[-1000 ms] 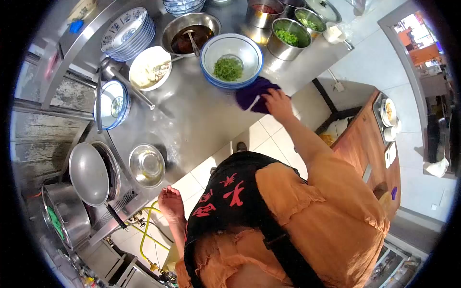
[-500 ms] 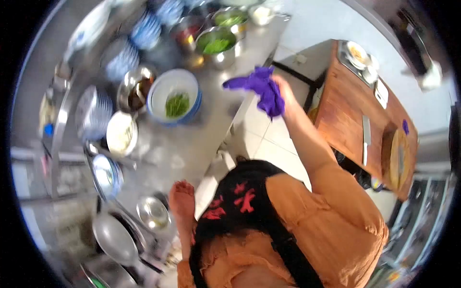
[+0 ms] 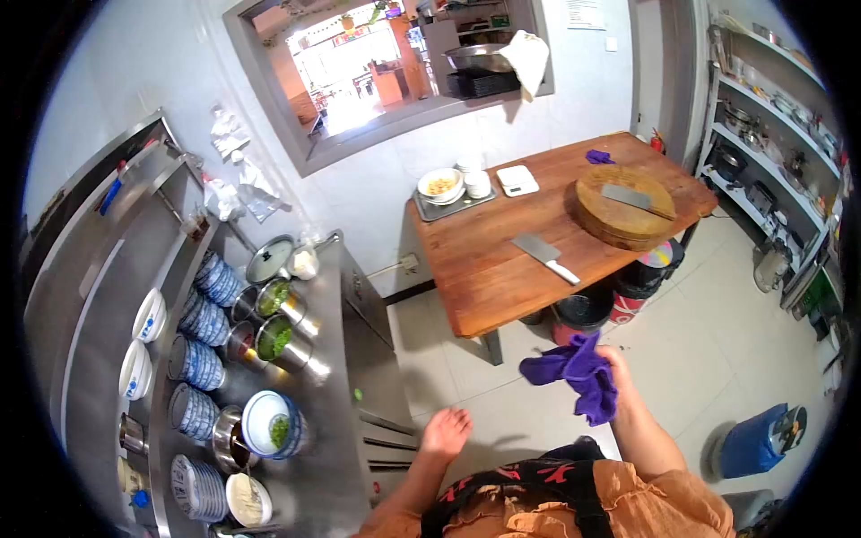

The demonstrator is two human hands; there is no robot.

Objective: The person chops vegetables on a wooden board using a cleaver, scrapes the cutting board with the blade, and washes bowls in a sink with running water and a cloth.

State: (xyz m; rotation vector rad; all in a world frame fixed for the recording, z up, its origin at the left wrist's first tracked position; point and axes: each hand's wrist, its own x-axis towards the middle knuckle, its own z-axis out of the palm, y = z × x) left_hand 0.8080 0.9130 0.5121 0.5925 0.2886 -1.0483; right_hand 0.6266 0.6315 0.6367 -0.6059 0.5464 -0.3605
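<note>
My right hand (image 3: 615, 366) is closed on a bunched purple cloth (image 3: 583, 377), which hangs in the air over the floor in front of the wooden table. My left hand (image 3: 446, 434) is raised beside the steel counter's front edge, touching nothing I can see. Its fingers look curled together, and nothing shows in them. Left of that hand, on the steel counter (image 3: 327, 394), a blue-and-white bowl (image 3: 262, 420) has chopped greens (image 3: 279, 432) inside.
A wooden table (image 3: 475, 287) carries a cleaver (image 3: 543, 255), a round chopping block (image 3: 619, 229) with another cleaver, a white scale (image 3: 517, 180), a tray of dishes and a second purple cloth (image 3: 599, 157). Bins stand beneath it. Stacked bowls (image 3: 195, 360) and steel pots (image 3: 285, 345) line the counter.
The view has turned right toward the wooden table, moving the counter further left. My right hand still holds the purple cloth, now above the floor by the table.
</note>
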